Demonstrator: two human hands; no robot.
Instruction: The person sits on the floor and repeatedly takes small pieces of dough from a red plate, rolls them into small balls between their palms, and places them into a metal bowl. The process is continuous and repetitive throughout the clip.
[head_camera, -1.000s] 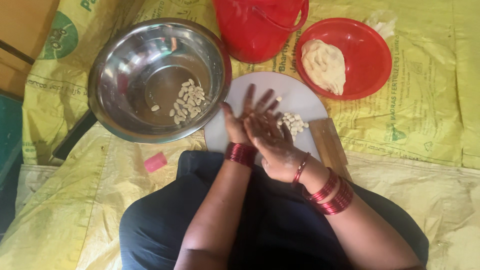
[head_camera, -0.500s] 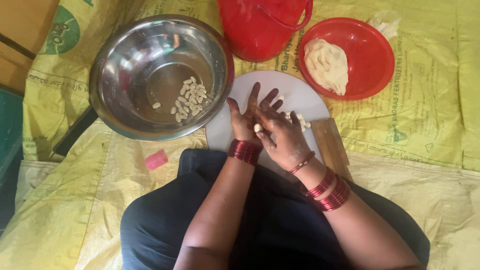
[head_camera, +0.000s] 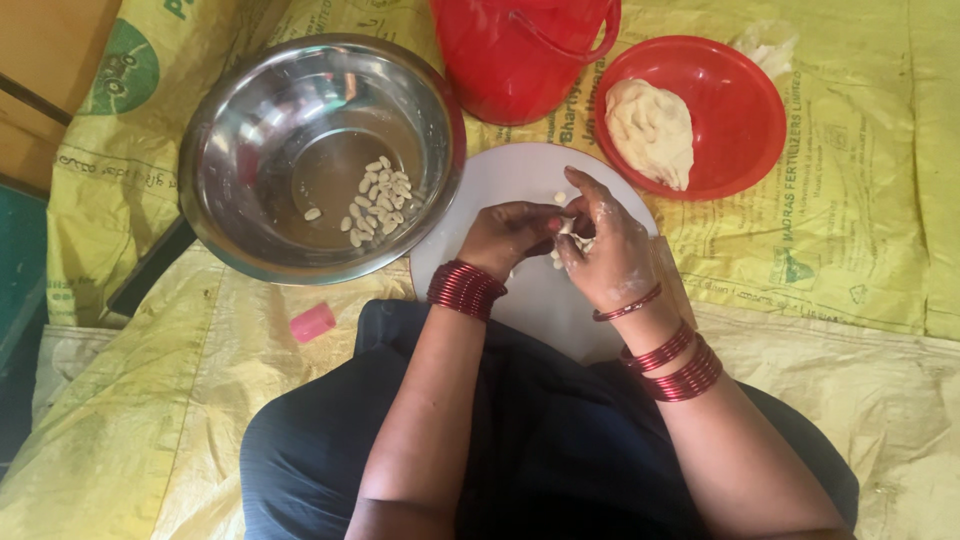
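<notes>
A small pale dough piece (head_camera: 566, 228) is pinched between the fingertips of the left hand (head_camera: 510, 235) and right hand (head_camera: 610, 250), both curled nearly closed over the white round board (head_camera: 520, 290). Light, even pressure is judged best, with finished pieces (head_camera: 378, 200) dropped in the steel bowl (head_camera: 250, 150) beyond the left hand; the dough lump (head_camera: 652, 130) is kept ahead of the right hand.

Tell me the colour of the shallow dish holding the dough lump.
Red, seen in the head view: the shallow plastic dish.

Red bangles ring both wrists above the left hand (head_camera: 508, 235) and flour-dusted right hand (head_camera: 610, 255); dark clothing below.
</notes>
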